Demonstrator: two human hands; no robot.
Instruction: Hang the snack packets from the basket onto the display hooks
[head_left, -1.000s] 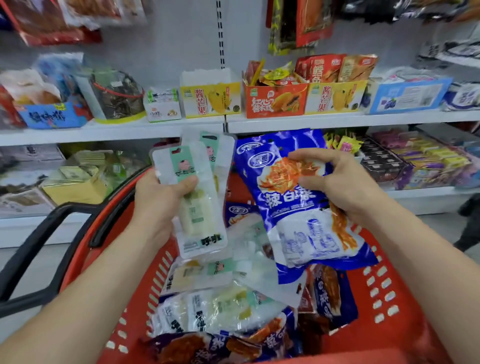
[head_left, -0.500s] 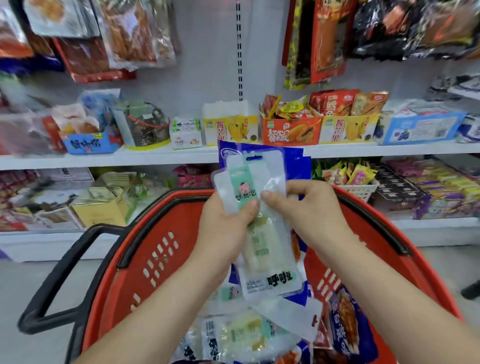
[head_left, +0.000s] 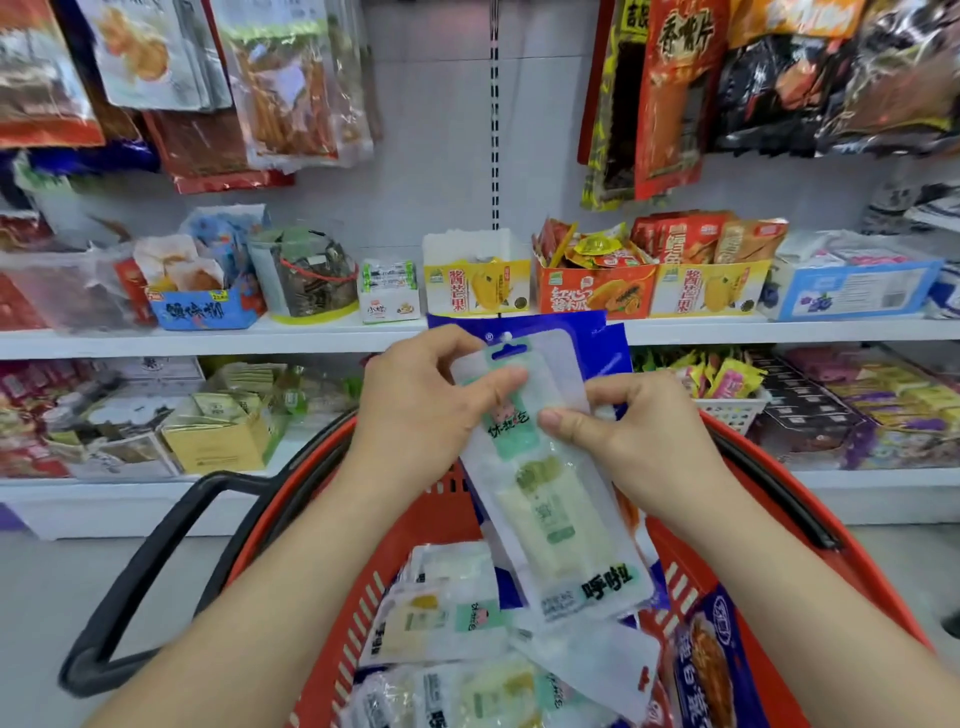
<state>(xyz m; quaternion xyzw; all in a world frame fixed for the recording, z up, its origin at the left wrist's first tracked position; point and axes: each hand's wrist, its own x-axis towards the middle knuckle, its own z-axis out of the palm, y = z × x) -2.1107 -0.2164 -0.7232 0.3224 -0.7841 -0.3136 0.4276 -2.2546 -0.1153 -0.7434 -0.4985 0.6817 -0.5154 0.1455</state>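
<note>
Both hands hold a stack of snack packets above the red basket (head_left: 436, 525). In front is a clear white-and-green packet (head_left: 556, 514) with its hang hole at the top. A blue packet (head_left: 597, 343) sits behind it, mostly hidden. My left hand (head_left: 421, 415) pinches the front packet near its top with thumb on its face. My right hand (head_left: 639, 436) grips the stack's right edge, thumb on the front. More white-green packets (head_left: 436, 618) and a blue packet (head_left: 711, 665) lie in the basket. Hanging packets (head_left: 280, 83) fill the wall above; the hooks themselves are hidden.
White shelves (head_left: 208, 340) hold snack boxes: a yellow box (head_left: 475, 286), an orange box (head_left: 592, 291), a blue box (head_left: 852, 291). Red and black packets (head_left: 675, 93) hang at upper right. The basket's black handle (head_left: 150, 566) sticks out left. A slotted upright (head_left: 494, 114) runs down the bare wall.
The hands came together, stacking the white-green packet in front of the blue one, and rose higher. The view tilted up, showing more hanging packets.
</note>
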